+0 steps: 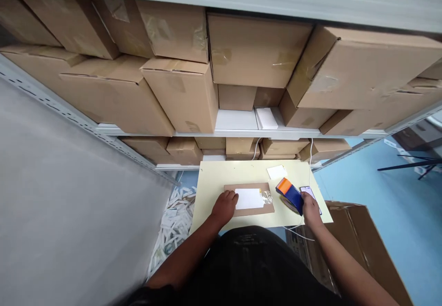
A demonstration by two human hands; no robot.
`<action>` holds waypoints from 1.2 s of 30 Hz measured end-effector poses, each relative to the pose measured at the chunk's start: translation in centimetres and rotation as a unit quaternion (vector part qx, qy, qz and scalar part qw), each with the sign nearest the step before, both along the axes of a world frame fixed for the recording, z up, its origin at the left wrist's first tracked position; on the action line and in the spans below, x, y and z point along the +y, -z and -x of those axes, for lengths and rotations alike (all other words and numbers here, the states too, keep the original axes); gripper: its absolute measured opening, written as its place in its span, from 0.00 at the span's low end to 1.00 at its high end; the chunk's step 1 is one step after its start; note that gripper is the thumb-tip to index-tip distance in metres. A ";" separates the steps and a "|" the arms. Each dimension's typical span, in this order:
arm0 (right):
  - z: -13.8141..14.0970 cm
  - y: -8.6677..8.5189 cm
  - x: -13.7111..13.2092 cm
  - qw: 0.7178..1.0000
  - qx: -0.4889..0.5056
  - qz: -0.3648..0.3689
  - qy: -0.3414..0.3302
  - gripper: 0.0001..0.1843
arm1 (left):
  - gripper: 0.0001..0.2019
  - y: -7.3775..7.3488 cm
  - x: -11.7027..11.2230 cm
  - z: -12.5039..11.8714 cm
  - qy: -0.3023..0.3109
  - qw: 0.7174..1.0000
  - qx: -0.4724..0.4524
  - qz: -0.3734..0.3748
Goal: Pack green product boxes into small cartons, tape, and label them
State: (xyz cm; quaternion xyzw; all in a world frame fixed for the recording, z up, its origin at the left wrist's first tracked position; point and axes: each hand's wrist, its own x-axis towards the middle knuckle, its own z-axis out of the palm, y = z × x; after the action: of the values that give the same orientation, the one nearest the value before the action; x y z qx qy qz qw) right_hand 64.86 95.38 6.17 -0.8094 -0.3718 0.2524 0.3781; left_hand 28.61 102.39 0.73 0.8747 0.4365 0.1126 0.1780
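Note:
A flat brown cardboard piece (268, 210) lies on the pale yellow tabletop (210, 177). On it sits a white paper (248, 199), with a shiny strip of clear tape (267, 197) over the paper's right end. My left hand (225, 207) grips the left edge of the cardboard piece, fingers bent over the paper's left end. In my right hand (311, 210) is a blue and orange tape dispenser (293, 196), held tilted right of the cardboard piece, with its roll of tape partly visible underneath.
A phone (306, 189) lies beside my right hand, and a white card (276, 172) farther back. Shelves (238, 119) packed with cardboard boxes (258, 50) rise behind the table. White scraps (172, 228) cover the floor at left; a large open carton (359, 241) stands at right. White cables hang nearby.

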 end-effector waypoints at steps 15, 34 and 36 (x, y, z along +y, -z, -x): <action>13.4 -2.1 7.1 0.942 0.054 -0.007 -0.332 0.33 | 0.23 -4.2 -1.2 1.3 -0.271 0.868 -0.359 0.212; 14.5 -2.2 7.1 0.934 -0.063 0.032 -0.351 0.34 | 0.10 -4.7 -2.4 -0.2 -0.354 0.716 -0.480 0.363; 15.0 -2.7 7.4 0.924 -0.106 0.061 -0.362 0.33 | 0.08 -4.5 -2.2 0.2 -0.369 0.722 -0.469 0.351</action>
State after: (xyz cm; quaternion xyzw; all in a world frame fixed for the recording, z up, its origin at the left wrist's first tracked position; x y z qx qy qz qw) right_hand 49.81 102.77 8.89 -0.6628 -0.6617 0.3069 0.1693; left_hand 28.45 100.20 5.20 0.3548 0.5941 0.4042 0.5981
